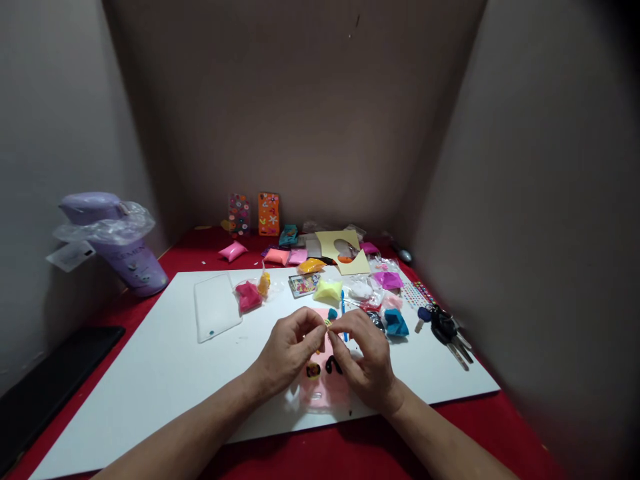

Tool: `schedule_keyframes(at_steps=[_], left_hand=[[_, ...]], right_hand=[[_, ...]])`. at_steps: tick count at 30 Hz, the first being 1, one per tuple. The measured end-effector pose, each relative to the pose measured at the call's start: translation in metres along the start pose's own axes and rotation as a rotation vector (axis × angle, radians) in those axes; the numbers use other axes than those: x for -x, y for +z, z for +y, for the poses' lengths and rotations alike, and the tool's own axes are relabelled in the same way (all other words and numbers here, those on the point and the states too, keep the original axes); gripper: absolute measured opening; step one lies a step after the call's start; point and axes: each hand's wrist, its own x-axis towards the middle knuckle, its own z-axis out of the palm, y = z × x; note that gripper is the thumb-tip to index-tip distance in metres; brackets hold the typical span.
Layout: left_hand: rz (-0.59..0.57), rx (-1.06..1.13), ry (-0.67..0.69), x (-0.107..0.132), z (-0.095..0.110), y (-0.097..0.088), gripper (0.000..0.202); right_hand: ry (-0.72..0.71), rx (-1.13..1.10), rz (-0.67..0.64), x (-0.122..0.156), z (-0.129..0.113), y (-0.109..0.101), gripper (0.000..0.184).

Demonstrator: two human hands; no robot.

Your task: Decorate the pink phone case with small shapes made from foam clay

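Both hands meet above the middle of a white board (165,373). My left hand (290,350) and my right hand (365,357) pinch a tiny yellow-green piece of clay (328,323) between their fingertips. Directly under the hands lies a pink phone case (323,387) with small black and yellow clay shapes stuck on it. A blue tool (343,313) lies just beyond the fingers, next to a yellow clay packet (327,291).
Several coloured clay packets (249,295) are scattered over the far half of the board, with a clear phone case (216,307) at left. Keys (447,330) lie at right. A purple jug (117,243) wrapped in plastic stands far left. Decorated cases (269,214) lean on the wall.
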Motion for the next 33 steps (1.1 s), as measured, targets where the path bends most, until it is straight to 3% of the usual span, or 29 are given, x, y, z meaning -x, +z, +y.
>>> schedule_keyframes(at_steps=[7, 16, 21, 24, 28, 33], left_hand=[[0.069, -0.011, -0.002, -0.004, -0.001, -0.001, 0.014], [0.019, -0.024, -0.025, -0.005, 0.001, -0.005, 0.037], [-0.02, -0.026, 0.001, -0.005, 0.006, -0.006, 0.02], [-0.019, -0.133, -0.024, -0.005, 0.016, -0.011, 0.015], [-0.123, -0.33, -0.086, -0.003, 0.031, -0.02, 0.026], [-0.093, -0.513, -0.063, 0.006, 0.023, -0.029, 0.018]], right_hand=[[0.01, 0.006, -0.005, 0.0, 0.002, 0.0, 0.012], [0.006, 0.005, 0.002, -0.001, 0.003, -0.002, 0.013], [0.012, 0.011, 0.003, 0.0, 0.004, -0.001, 0.011], [0.004, 0.016, 0.003, 0.0, 0.005, -0.001, 0.012], [-0.007, 0.025, 0.017, 0.0, 0.004, -0.001, 0.012], [-0.007, 0.027, 0.021, -0.001, 0.004, -0.001, 0.01]])
